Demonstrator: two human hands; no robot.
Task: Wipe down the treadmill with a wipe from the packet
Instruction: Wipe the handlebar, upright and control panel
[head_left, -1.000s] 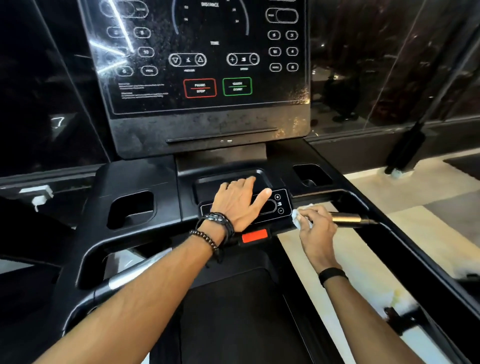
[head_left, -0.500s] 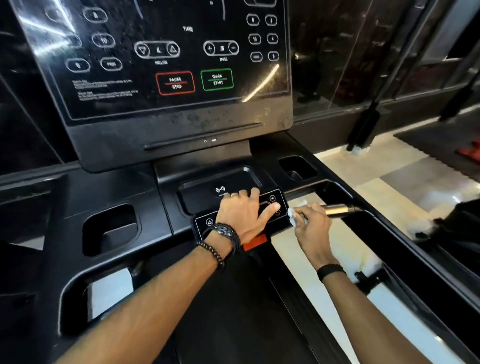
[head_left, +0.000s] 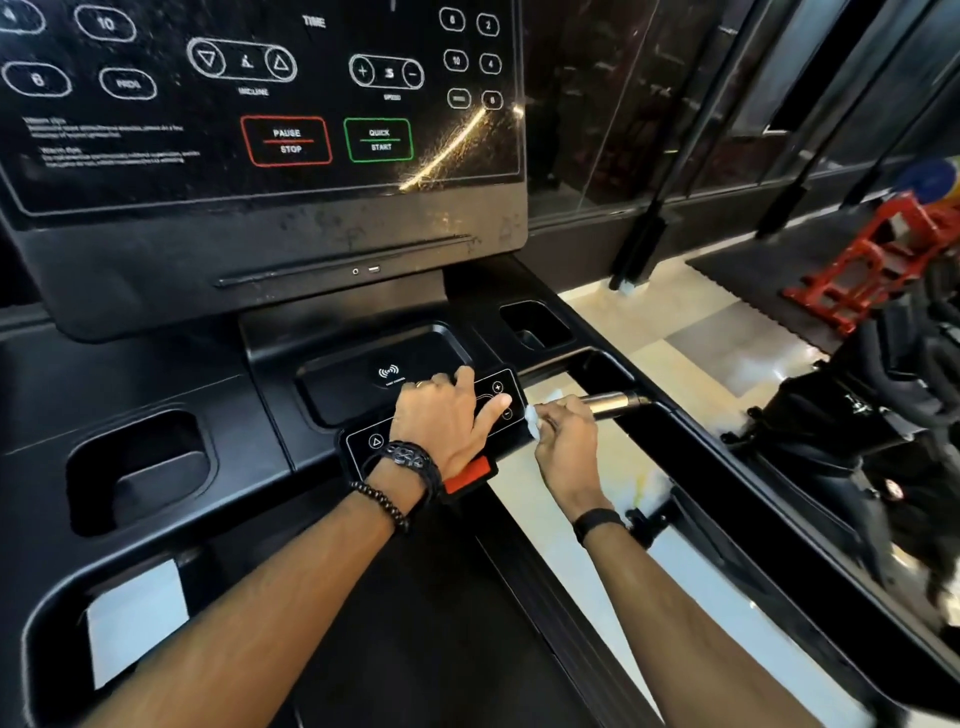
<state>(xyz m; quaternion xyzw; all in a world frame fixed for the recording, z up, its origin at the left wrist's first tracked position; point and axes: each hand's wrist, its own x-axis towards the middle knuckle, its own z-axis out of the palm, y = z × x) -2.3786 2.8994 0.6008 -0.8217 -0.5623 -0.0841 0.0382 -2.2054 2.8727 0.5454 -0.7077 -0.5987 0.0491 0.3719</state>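
The black treadmill console (head_left: 156, 395) fills the view, its touch panel (head_left: 260, 104) upright at the top. My left hand (head_left: 447, 421) rests flat on the small control pad (head_left: 363, 447) at the console's centre, fingers spread. My right hand (head_left: 566, 447) grips a crumpled white wipe (head_left: 534, 418) wrapped round the inner end of the silver handlebar grip (head_left: 613, 402), just right of the pad. The wipe packet is not in view.
A red safety clip (head_left: 470, 475) sits below the pad. Cup-holder recesses lie at left (head_left: 140, 467) and upper right (head_left: 535, 325). The dark belt (head_left: 415, 649) runs below. To the right are pale floor, a red rack (head_left: 872, 260) and black equipment (head_left: 852, 441).
The view has shifted right and closer to the console. Both hands keep their places; the right hand stays wrapped round the grip's inner end with the wipe.
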